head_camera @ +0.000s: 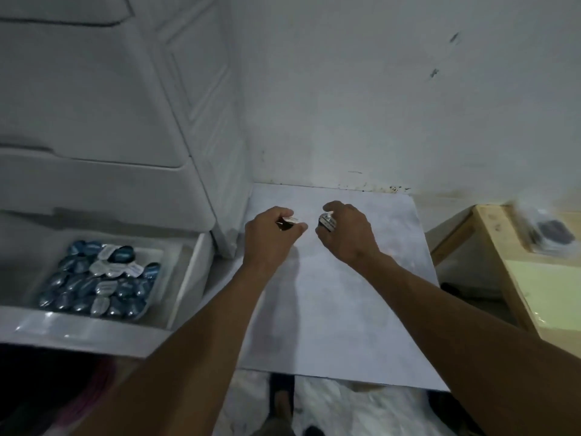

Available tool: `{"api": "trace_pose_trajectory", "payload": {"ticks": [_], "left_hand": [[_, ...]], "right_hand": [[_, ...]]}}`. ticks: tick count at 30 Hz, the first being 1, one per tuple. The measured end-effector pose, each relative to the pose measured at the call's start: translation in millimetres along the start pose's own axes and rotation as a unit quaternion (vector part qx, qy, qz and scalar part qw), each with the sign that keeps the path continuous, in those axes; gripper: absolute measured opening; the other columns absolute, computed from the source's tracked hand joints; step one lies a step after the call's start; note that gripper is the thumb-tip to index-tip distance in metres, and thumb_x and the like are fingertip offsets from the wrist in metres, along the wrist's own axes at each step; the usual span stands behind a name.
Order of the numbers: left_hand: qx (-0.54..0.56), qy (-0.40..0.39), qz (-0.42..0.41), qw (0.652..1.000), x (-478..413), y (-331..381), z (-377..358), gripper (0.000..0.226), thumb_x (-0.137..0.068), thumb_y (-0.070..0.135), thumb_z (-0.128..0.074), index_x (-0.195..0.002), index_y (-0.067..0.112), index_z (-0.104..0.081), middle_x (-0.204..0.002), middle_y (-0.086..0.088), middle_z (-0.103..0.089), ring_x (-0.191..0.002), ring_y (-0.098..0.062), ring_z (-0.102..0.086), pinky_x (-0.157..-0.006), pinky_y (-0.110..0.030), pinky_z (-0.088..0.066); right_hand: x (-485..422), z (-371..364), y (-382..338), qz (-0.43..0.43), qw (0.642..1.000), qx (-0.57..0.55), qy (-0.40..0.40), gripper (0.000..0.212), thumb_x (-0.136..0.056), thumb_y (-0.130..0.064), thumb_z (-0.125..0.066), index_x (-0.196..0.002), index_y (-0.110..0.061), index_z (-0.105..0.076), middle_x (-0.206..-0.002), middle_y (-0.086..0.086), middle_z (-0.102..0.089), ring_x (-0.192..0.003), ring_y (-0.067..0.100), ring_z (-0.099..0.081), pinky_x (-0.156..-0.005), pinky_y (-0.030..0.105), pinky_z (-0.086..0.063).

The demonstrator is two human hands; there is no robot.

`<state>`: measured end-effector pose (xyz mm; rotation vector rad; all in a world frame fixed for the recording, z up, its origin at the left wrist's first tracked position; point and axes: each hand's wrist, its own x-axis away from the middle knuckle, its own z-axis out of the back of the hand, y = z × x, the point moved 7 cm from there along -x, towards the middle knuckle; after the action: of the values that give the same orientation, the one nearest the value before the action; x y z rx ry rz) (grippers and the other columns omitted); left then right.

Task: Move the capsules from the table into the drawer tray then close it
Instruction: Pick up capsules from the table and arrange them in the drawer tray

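Note:
Over the far part of the white table (339, 309), my left hand (270, 237) pinches a capsule (290, 221) with a pale foil lid between thumb and fingers. A little to its right, my right hand (345, 231) grips another capsule (327, 222) in curled fingers. To the left, the white drawer (188, 278) stands pulled out. Its clear tray (34, 286) holds several blue capsules (100, 281), some turned lid-up. No loose capsules show on the table top.
A white plastic drawer cabinet (110, 121) rises behind the drawer. At the right stands a wooden stand (518, 278) with a dark object in clear wrapping (553, 236). A stained white wall (377, 89) backs the table. My foot (283, 401) shows below the table's near edge.

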<state>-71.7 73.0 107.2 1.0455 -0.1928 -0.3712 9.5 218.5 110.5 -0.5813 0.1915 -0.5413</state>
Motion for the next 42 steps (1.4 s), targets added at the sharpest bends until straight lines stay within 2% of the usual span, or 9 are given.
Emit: {"api": "trace_pose_trajectory", "payload": {"ticks": [2,7,12,16,20,22,30,34,42], "left_hand": [[-0.012,0.023,0.008,1.000,18,-8,33,0.035,-0.072,0.032,-0.080,-0.102,0.019,-0.070,-0.092,0.006,-0.070,-0.072,0.001,-0.058,-0.067,-0.007,-0.044],[-0.077,0.072,0.013,0.994,48,-35,116,0.039,-0.072,0.028,-0.078,-0.109,0.018,-0.069,-0.103,0.000,-0.071,-0.091,-0.013,-0.064,-0.083,-0.017,-0.044],[-0.149,0.095,-0.006,0.984,58,-71,197,0.022,-0.075,0.023,-0.069,-0.095,0.014,-0.068,-0.089,-0.005,-0.069,-0.085,-0.023,-0.063,-0.068,-0.022,-0.036],[-0.160,0.070,-0.033,0.984,56,-101,260,0.011,-0.074,0.018,-0.069,-0.080,0.012,-0.064,-0.074,-0.001,-0.064,-0.068,-0.018,-0.058,-0.059,-0.022,-0.037],[-0.187,0.044,-0.048,0.980,44,-124,313,0.018,-0.074,0.016,-0.071,-0.092,0.017,-0.067,-0.079,0.007,-0.061,-0.071,-0.011,-0.055,-0.059,-0.009,-0.033],[-0.197,0.034,-0.048,0.979,37,-135,329,0.025,-0.075,0.019,-0.071,-0.100,0.016,-0.066,-0.086,0.005,-0.065,-0.074,-0.011,-0.056,-0.067,-0.017,-0.038],[-0.213,-0.035,-0.075,0.974,-8,-166,326,0.021,-0.073,0.019,-0.071,-0.093,0.015,-0.066,-0.087,-0.002,-0.068,-0.078,-0.017,-0.061,-0.071,-0.029,-0.050],[-0.207,-0.073,-0.055,0.974,-33,-185,309,0.044,-0.074,0.017,-0.075,-0.115,0.010,-0.061,-0.108,-0.008,-0.063,-0.098,-0.023,-0.059,-0.082,-0.024,-0.042],[-0.225,-0.134,-0.057,0.963,-61,-215,263,0.046,-0.071,0.008,-0.072,-0.115,0.008,-0.060,-0.113,-0.012,-0.052,-0.098,-0.027,-0.056,-0.088,-0.030,-0.047]], "right_hand": [[17,-11,-26,0.024,1.000,0.005,-0.014,0.045,-0.085,-0.027,-0.064,-0.126,-0.013,-0.052,-0.118,0.011,-0.059,-0.105,0.028,-0.056,-0.081,0.028,-0.039],[50,-43,-101,0.084,0.996,0.001,-0.030,0.042,-0.083,-0.024,-0.065,-0.123,-0.013,-0.054,-0.113,0.012,-0.058,-0.104,0.029,-0.055,-0.078,0.025,-0.035],[75,-83,-179,0.126,0.991,-0.001,-0.037,0.041,-0.084,-0.021,-0.064,-0.124,-0.016,-0.055,-0.113,0.011,-0.057,-0.104,0.029,-0.055,-0.081,0.028,-0.039],[86,-119,-238,0.133,0.991,-0.006,-0.033,0.041,-0.084,-0.016,-0.063,-0.124,-0.013,-0.056,-0.115,0.015,-0.056,-0.106,0.031,-0.054,-0.080,0.025,-0.036],[94,-152,-285,0.129,0.991,-0.011,-0.026,0.043,-0.081,-0.011,-0.065,-0.123,-0.013,-0.056,-0.121,0.015,-0.055,-0.111,0.030,-0.053,-0.088,0.025,-0.038],[96,-165,-300,0.121,0.992,-0.011,-0.022,0.044,-0.083,-0.010,-0.064,-0.126,-0.013,-0.055,-0.124,0.015,-0.053,-0.111,0.029,-0.053,-0.091,0.027,-0.039],[68,-211,-310,0.095,0.994,0.019,-0.041,0.038,-0.083,-0.009,-0.064,-0.120,-0.010,-0.053,-0.119,0.011,-0.053,-0.097,0.023,-0.053,-0.082,0.028,-0.041],[39,-231,-296,0.074,0.995,0.020,-0.060,0.045,-0.083,-0.010,-0.067,-0.125,-0.010,-0.051,-0.125,0.010,-0.049,-0.106,0.025,-0.053,-0.089,0.027,-0.041],[6,-271,-266,0.051,0.992,0.015,-0.116,0.048,-0.080,-0.007,-0.066,-0.125,-0.009,-0.050,-0.129,0.012,-0.041,-0.113,0.029,-0.050,-0.098,0.034,-0.046]]}}
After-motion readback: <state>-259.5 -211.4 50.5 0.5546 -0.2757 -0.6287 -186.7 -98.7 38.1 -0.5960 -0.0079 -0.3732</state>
